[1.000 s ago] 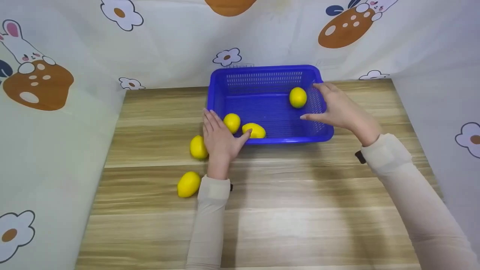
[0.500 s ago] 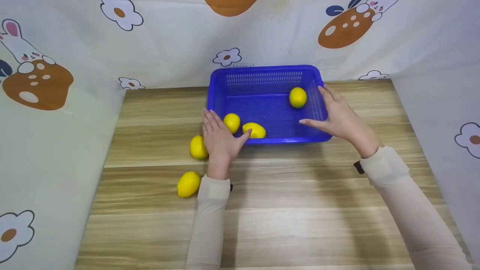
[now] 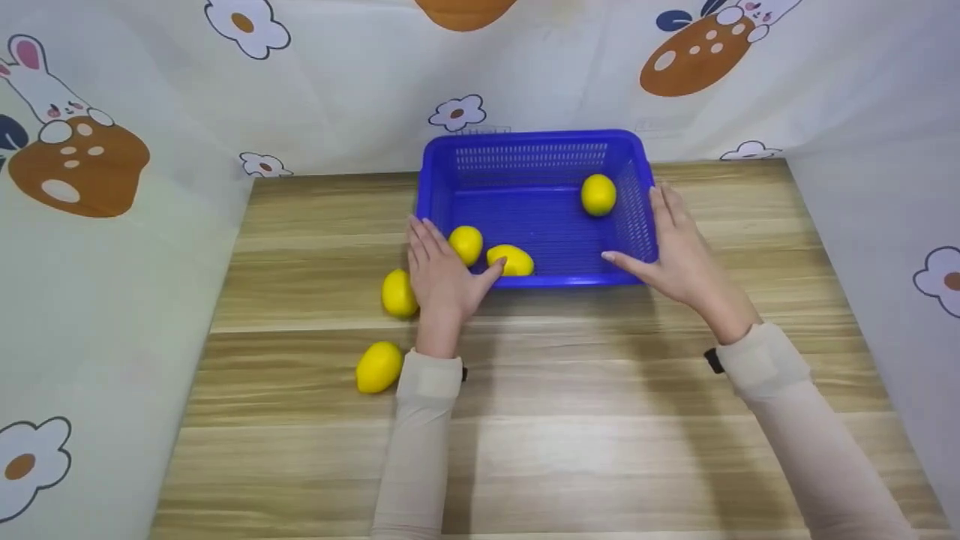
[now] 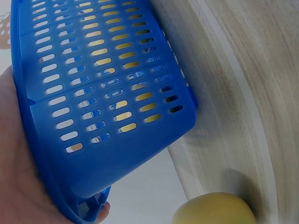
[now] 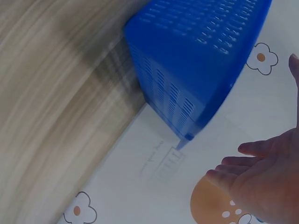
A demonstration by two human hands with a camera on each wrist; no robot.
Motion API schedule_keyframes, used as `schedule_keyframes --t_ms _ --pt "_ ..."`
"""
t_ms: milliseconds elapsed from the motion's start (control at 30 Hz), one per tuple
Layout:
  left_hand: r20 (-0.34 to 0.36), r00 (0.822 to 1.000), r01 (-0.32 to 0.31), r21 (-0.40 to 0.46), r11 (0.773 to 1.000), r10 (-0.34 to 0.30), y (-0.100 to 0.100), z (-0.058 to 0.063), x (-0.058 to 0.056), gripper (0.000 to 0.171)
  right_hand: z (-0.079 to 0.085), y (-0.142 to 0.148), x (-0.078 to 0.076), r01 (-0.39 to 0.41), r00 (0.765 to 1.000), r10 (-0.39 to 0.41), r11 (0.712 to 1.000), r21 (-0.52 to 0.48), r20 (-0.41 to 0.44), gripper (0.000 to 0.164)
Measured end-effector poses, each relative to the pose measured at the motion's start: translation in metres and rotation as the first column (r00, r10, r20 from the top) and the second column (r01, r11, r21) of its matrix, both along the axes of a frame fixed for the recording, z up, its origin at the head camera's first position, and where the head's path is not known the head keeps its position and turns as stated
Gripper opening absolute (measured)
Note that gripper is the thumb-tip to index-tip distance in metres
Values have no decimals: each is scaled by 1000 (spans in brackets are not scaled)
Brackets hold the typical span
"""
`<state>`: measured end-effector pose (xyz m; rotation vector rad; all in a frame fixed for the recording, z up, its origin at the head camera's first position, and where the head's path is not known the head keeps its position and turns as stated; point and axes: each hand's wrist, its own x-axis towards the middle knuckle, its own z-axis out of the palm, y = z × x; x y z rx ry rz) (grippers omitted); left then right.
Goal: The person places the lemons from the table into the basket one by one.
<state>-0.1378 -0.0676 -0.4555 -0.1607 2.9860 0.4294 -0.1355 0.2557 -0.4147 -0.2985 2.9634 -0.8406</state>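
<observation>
A blue plastic basket (image 3: 525,281) with slotted walls stands at the back of the table, several yellow lemons in and beside it. My left hand (image 3: 444,285) rests on its front-left corner, fingers extended along the left side and thumb over the front rim by a lemon (image 3: 513,262). Another lemon (image 3: 466,246) lies inside beside those fingers. By the basket's right side, my right hand (image 3: 684,259) has its fingers straight and thumb spread toward the front-right corner. In the right wrist view, that hand (image 5: 266,168) appears apart from the basket (image 5: 187,70).
A third lemon (image 3: 598,195) sits in the basket's back right. Outside, one lemon (image 3: 399,293) lies next to my left hand and another (image 3: 379,367) nearer me, on the wooden table (image 3: 585,435). A printed cloth (image 3: 555,82) hangs behind the basket.
My right hand has drawn back toward me and slightly right, from over the basket's right rim to beside it. The left hand and the lemons keep their places.
</observation>
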Motion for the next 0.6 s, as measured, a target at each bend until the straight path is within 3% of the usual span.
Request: schedule_keyframes --t_ms 267,600 --pt "15 1000 2 27 1000 -2 1 0 -1 133 -16 1 11 41 999 -42 999 2 26 118" --pt "-1 1000 5 23 1000 -5 -1 1 0 133 -35 1 18 83 996 -83 996 29 -14 116"
